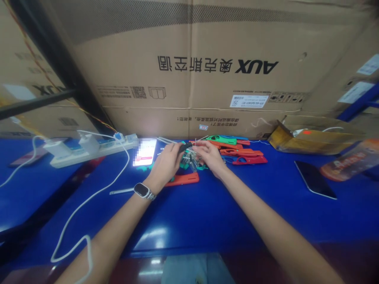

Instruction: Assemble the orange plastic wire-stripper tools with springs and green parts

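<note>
My left hand (165,162), wearing a smartwatch on its wrist, is closed on a small black part (186,147) that juts out toward the right. My right hand (211,157) meets it from the other side, fingers bent together; what they grip is too small to make out. Under both hands is a pile of small metal pieces (193,162) among green plastic bits (203,167). An orange plastic casing (186,179), shaped like a utility lighter's handle, lies in front of the pile. A thin metal tube (122,191) pokes out beside my left wrist.
Several red and orange casings (250,159) and a green one (223,139) lie to the right. A lit phone (145,153), a power strip (85,152) and a white cable (97,190) are left. Right stand a dark phone (314,179), a bottle (351,161) and an open carton (310,138).
</note>
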